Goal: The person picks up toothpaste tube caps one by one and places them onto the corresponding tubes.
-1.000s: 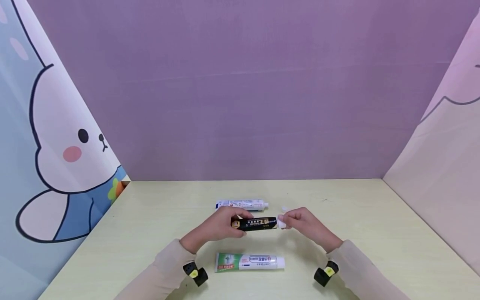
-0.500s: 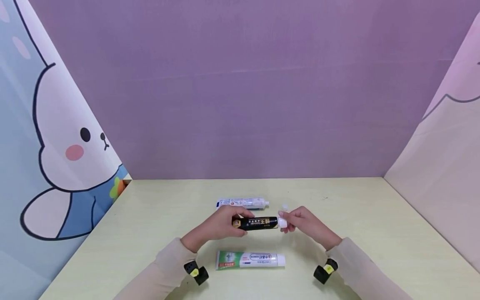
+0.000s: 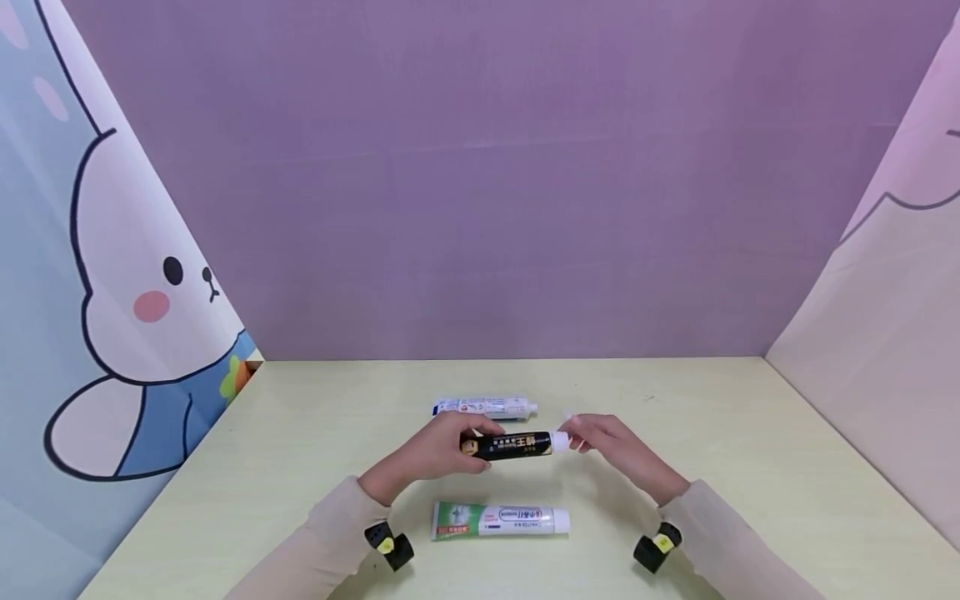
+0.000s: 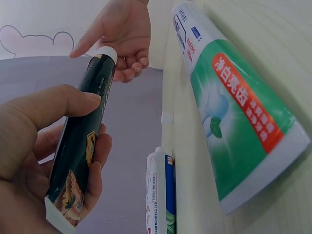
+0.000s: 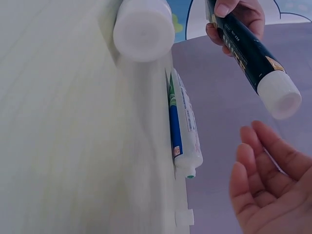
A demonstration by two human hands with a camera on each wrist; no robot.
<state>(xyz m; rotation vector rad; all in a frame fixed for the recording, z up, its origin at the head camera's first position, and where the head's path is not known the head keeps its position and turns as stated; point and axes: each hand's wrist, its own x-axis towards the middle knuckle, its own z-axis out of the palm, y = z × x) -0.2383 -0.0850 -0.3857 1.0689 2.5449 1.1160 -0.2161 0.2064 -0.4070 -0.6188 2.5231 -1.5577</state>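
My left hand [image 3: 442, 447] grips a black toothpaste tube [image 3: 513, 446] by its tail half, thumb on one side and fingers on the other, holding it above the table. A white cap [image 5: 279, 95] is on the tube's right end. Close to that end, my right hand [image 3: 609, 439] has loosely bent fingers [image 5: 265, 161]; the right wrist view shows a gap between them and the cap. Nearer the front lies a green and white toothpaste tube [image 3: 517, 521]. Behind my left hand lies a white and blue toothpaste tube [image 3: 495, 407], its nozzle [image 5: 190, 173] uncapped.
A small white cap [image 5: 184, 217] rests on the table [image 3: 720, 467] near the uncapped tube's nozzle, partly behind my right hand in the head view. A purple backdrop [image 3: 510, 183] stands along the back edge, with printed cartoon panels [image 3: 150, 333] at the sides.
My right fingers were on the black tube's cap; now they have come off it and sit slightly to the right. My left hand keeps its grip on the tube, almost unmoved.
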